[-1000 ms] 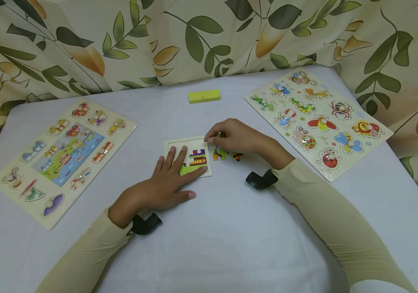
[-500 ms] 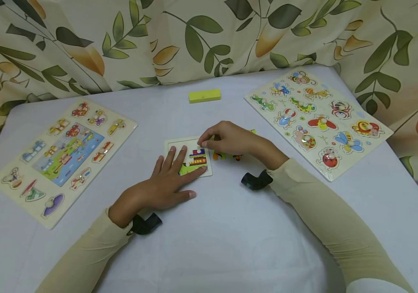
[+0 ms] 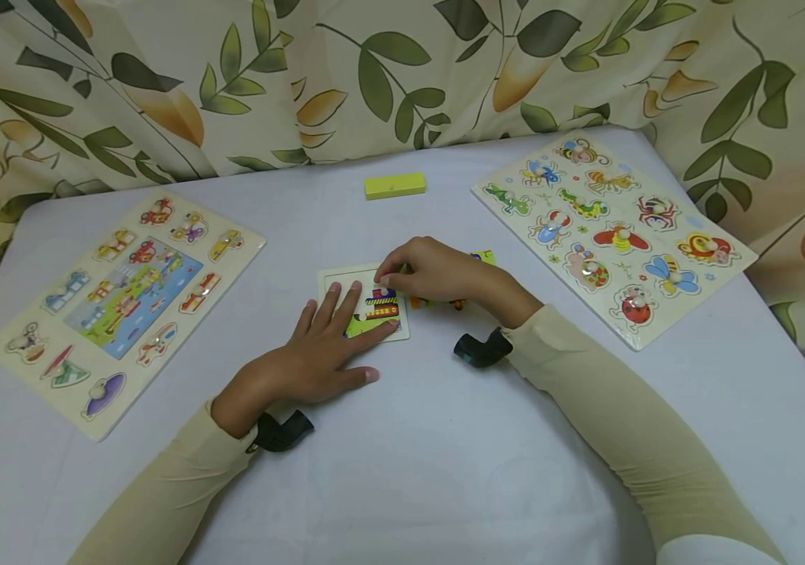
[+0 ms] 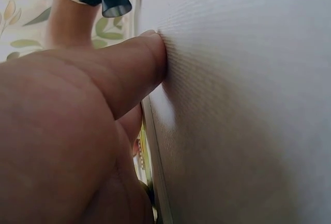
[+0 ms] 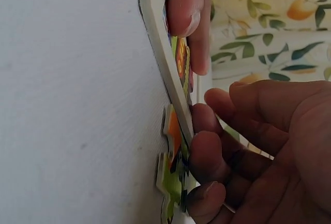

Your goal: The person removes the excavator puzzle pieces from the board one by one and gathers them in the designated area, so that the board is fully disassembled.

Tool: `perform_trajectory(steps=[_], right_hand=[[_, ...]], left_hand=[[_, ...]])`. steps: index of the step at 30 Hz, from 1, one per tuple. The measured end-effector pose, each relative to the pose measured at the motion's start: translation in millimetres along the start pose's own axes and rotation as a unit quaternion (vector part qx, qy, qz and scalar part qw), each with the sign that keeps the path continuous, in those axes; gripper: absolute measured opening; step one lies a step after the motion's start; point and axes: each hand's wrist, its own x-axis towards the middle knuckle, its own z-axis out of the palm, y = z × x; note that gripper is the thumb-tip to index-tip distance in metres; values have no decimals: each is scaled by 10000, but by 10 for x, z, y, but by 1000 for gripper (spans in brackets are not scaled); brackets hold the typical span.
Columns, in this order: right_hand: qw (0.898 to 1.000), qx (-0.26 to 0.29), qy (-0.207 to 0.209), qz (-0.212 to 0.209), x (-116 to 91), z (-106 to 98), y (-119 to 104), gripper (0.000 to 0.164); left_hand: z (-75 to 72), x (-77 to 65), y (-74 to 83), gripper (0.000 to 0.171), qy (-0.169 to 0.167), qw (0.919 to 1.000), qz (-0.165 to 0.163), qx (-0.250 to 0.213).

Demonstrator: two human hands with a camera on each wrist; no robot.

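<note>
A small square jigsaw tray lies mid-table, with a purple, red and yellow vehicle picture partly filling it. My left hand rests on the tray with spread, straight fingers, its thumb on the cloth. Over the tray's upper right part, my right hand has its thumb and index fingertips close together; I cannot tell whether a piece is pinched there. In the right wrist view its other fingertips are curled beside the tray's edge. Loose jigsaw pieces lie partly hidden under the right hand, one of them orange.
A knobbed vehicle puzzle board lies at the left, and a board of insects at the right. A yellow block sits toward the back. Leaf-patterned curtain hangs behind the white tablecloth.
My right hand has moved left over the tray, uncovering a yellow-green loose piece behind its wrist. My left hand has stayed in place.
</note>
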Motion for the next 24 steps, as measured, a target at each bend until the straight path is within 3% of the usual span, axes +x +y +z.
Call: perform_trajectory(steps=[10, 24], right_hand=[[9985, -496, -220, 71, 36, 17, -58, 23], [9989, -411, -201, 129, 29, 45, -76, 17]], left_hand=[[-11, -3, 12, 62, -36, 10000, -38, -15], [-8, -3, 21, 64, 37, 10000, 22, 44]])
